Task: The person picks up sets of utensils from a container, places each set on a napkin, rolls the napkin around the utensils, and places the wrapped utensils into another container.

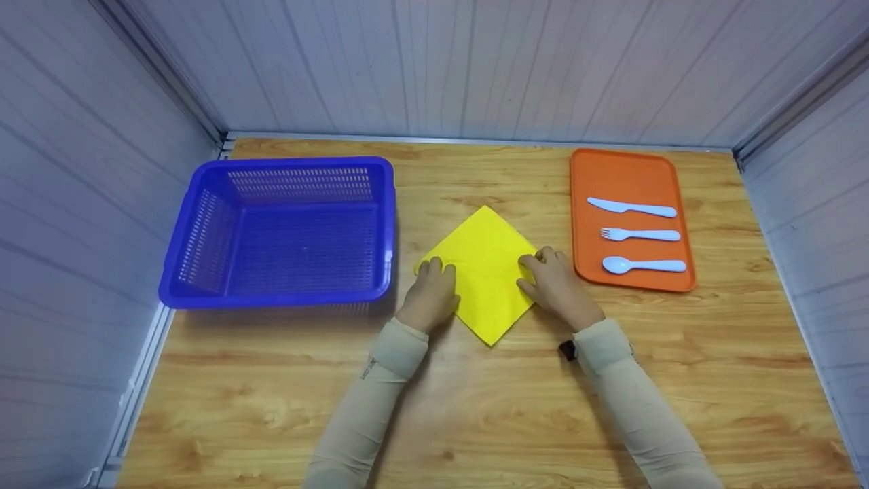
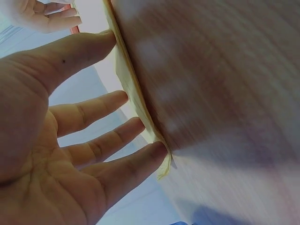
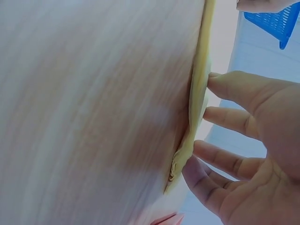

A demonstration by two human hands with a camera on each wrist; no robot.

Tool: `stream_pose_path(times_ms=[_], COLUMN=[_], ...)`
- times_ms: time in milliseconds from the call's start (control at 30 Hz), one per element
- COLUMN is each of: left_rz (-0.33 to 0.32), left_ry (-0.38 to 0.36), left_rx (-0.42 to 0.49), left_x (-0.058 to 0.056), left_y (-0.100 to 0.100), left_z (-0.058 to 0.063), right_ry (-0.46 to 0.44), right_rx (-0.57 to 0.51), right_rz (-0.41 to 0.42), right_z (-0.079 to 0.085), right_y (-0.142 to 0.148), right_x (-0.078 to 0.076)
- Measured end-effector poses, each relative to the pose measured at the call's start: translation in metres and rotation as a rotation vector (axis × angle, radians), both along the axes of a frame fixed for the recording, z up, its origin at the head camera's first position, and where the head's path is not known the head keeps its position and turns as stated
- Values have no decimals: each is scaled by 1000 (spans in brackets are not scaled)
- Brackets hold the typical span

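Note:
A folded yellow napkin lies flat on the wooden table, turned like a diamond with one corner toward me. On its left corner rest the fingertips of my left hand, the fingers slightly bent and spread. My right hand touches the right corner in the same way. In the left wrist view, the left hand's thumb and fingertips press along the top of the napkin. The right wrist view shows thin stacked layers at one end of the napkin, under the right hand's fingertips.
Left of the napkin stands a blue plastic basket. An orange tray lies to the right, bearing a light blue knife, fork and spoon. White panel walls enclose the table's back and sides.

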State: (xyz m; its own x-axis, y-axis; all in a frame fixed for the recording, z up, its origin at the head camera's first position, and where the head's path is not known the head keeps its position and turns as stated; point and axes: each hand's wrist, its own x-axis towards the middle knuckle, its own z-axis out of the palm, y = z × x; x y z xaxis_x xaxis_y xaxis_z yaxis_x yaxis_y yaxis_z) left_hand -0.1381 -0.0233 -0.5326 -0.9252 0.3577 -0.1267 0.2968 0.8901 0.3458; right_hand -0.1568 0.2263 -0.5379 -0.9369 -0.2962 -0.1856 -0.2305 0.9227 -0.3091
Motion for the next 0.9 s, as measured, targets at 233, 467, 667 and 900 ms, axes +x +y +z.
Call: stream_pose_path(times_ms=[233, 467, 667, 900], left_rz=[-31, -207, -365, -460], left_ry=[144, 288, 478, 417], left_rx=[-23, 5, -5, -97], left_x=[-1, 1, 2, -1], left_y=[19, 77, 126, 165], left_z=[10, 21, 16, 6], right_ry=[79, 389, 409, 358], right_rx=[-62, -84, -44, 27], right_rz=[3, 59, 37, -20], right_z=[7, 27, 36, 33], right_y=[9, 58, 109, 156], right_x=[1, 4, 0, 3])
